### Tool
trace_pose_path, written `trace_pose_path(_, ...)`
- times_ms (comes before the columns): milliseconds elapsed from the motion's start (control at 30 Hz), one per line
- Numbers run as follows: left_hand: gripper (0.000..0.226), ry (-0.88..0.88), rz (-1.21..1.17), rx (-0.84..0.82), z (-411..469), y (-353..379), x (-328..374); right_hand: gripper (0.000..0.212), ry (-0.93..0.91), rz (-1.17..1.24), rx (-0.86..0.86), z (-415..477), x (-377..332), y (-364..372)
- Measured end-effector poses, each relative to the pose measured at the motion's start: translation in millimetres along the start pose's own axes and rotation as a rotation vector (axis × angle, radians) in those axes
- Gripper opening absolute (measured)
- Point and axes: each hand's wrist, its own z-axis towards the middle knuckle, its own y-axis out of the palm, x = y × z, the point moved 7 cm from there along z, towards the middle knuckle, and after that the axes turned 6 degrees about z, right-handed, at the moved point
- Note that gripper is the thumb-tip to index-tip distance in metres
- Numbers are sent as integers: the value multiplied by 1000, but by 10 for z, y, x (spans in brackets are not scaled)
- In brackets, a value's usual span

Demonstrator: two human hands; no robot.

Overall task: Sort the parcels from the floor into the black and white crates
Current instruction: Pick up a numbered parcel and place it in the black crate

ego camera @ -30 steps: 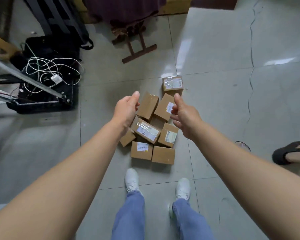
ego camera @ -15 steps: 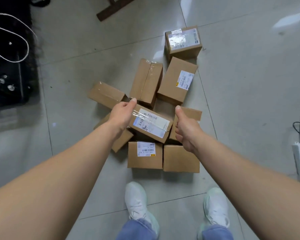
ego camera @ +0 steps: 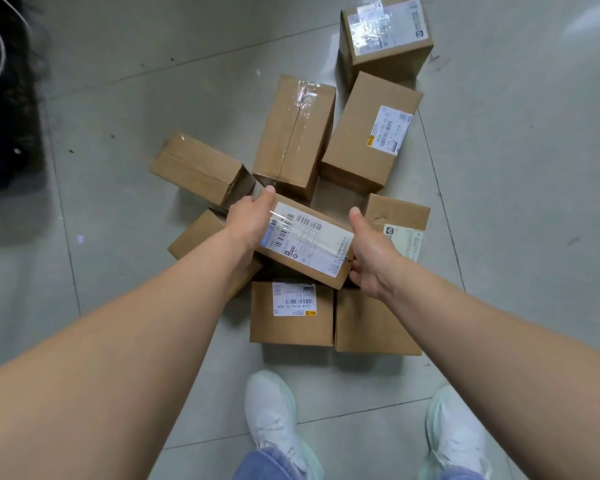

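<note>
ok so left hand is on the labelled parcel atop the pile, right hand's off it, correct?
No: the right hand is on it too, gripping the right end of the labelled parcel. The left hand holds its left end, atop the pile. The head view shows both.

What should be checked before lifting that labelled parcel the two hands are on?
1. The left hand grips the labelled parcel at its left end: ok.
2. The right hand grips its right end: ok.
3. Nothing lies on top of it: ok.
4. It is lifted clear of the pile: cannot tell.
5. The white crate is in sight: not ok.
6. The shoes stand apart from the front parcel: ok.
</note>
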Motion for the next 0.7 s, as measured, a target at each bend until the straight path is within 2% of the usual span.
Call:
trace_pose_path(133, 55, -16, -6, 33, -415, -240, 176, 43, -3, 11, 2, -506, -187, -75)
trace_pose_path(233, 58, -54, -98, 60, -882, -521, 391, 43, -31, 2, 0, -1078, -511, -122)
trace_pose_path(300, 61, -81, -203, 96, -1236, -754, 586, 41, -86, -21, 6, -1509, -809, -162)
trace_pose_path(500, 41, 13, -458, 201, -2510, -1592, 1402, 41, -277, -18, -7, -3106, -1738, -121)
trace_pose_path(633, 35, 75, -638, 314, -3436, -2192, 1857, 55, -439, -37, 21, -4228, -2253, -62)
trace_pose_path(700, 39, 109, -690, 344, -3881, -2467, 2007, 55, -518, -48, 34, -4745, -2432, -42)
